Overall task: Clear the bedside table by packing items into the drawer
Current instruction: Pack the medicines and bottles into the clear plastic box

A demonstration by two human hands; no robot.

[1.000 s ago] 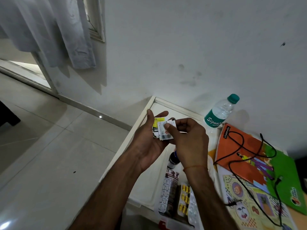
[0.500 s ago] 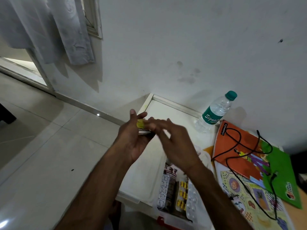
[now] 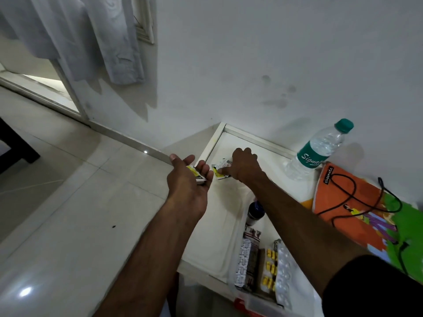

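Seen from the head camera, a white wall fills the upper frame, with a pale curtain (image 3: 91, 40) hanging at top left beside a window frame. Glossy pale floor tiles (image 3: 68, 202) spread across the left.

Against the wall sits an open white drawer (image 3: 211, 145), its floor lined with white paper. At its near end lie a patterned medicine box (image 3: 248, 261), a strip of yellow tablets (image 3: 270, 268), a silver blister strip (image 3: 283, 275) and a small dark-capped bottle (image 3: 255, 212).

To the right, on the counter (image 3: 306, 203), a clear water bottle (image 3: 320, 149) with a green cap and green label stands beside the drawer's far corner. An orange and green notebook (image 3: 357, 202) lies near it, with a black cable (image 3: 366, 197) looped over the cover.

The left hand (image 3: 188, 179) hovers over the drawer's left rim, palm up, fingers loosely curled around a yellow and white sachet (image 3: 195, 175). The right hand (image 3: 243, 167) reaches into the far part of the drawer, knuckles up, its fingers pinching a second sachet (image 3: 220, 169) that is low against the drawer floor. The right forearm crosses over the drawer and hides part of its middle.
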